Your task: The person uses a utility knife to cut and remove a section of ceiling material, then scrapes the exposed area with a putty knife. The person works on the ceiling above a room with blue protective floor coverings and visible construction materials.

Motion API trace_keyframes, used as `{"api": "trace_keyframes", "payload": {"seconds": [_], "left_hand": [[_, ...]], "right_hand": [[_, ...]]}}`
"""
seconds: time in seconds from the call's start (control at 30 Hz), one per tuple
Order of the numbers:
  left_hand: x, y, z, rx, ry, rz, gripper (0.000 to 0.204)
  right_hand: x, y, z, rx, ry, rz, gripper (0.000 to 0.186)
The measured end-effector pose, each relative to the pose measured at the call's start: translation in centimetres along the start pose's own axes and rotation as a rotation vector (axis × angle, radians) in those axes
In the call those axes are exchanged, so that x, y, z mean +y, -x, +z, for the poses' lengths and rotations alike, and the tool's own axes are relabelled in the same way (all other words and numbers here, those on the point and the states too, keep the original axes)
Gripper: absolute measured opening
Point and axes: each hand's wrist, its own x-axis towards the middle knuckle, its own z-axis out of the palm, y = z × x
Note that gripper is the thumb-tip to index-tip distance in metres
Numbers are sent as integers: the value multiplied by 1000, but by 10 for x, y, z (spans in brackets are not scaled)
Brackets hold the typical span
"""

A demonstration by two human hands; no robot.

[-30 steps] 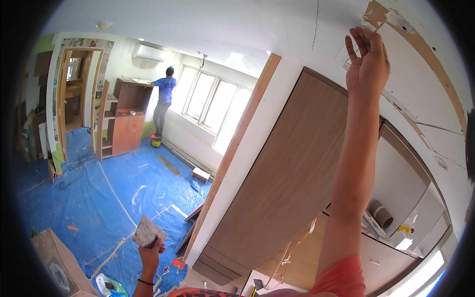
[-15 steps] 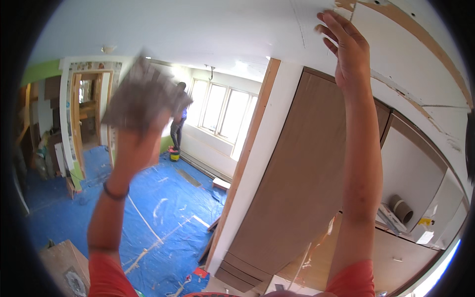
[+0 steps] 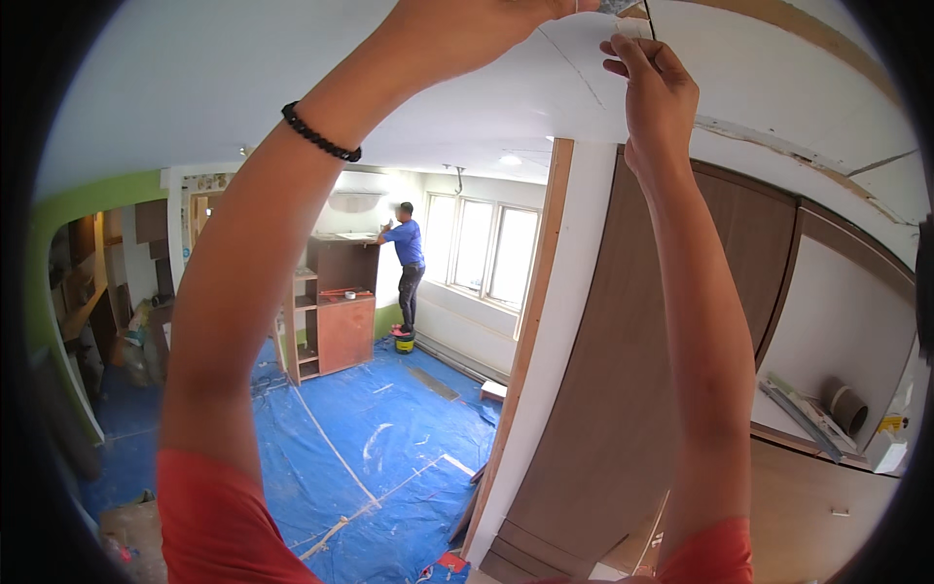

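Note:
At the top edge, my left hand [image 3: 559, 8] grips a grey flat scraper [image 3: 615, 5], only partly in view, against a damaged spot in the ceiling [image 3: 632, 26]. A black beaded band circles that wrist. Just right of and below it, my right hand [image 3: 657, 88] has its fingers curled with the tips pinched at the loose edge of that spot; what they hold is too small to make out. Thin cracks run across the white ceiling [image 3: 467, 117] near both hands.
Tall brown cabinets [image 3: 603, 389] and a wood-edged column [image 3: 550, 243] stand at right. A person in blue [image 3: 407, 253] stands on a bucket [image 3: 405, 343] beside a shelving unit [image 3: 345, 331] and windows [image 3: 486, 253]. Blue sheeting [image 3: 389, 457] covers the floor.
My left hand has risen with the grey scraper from low at left to the ceiling beside my right hand. My right hand's fingers have curled further, and the view has shifted.

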Motion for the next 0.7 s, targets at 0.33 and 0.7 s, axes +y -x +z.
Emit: {"api": "trace_keyframes", "payload": {"seconds": [0.33, 0.7], "left_hand": [[10, -25, 21, 95, -79, 282, 35], [23, -27, 17, -21, -247, 60, 32]], "right_hand": [[0, 8, 10, -51, -163, 126, 44], [12, -3, 44, 9, -524, 17, 55]]}}
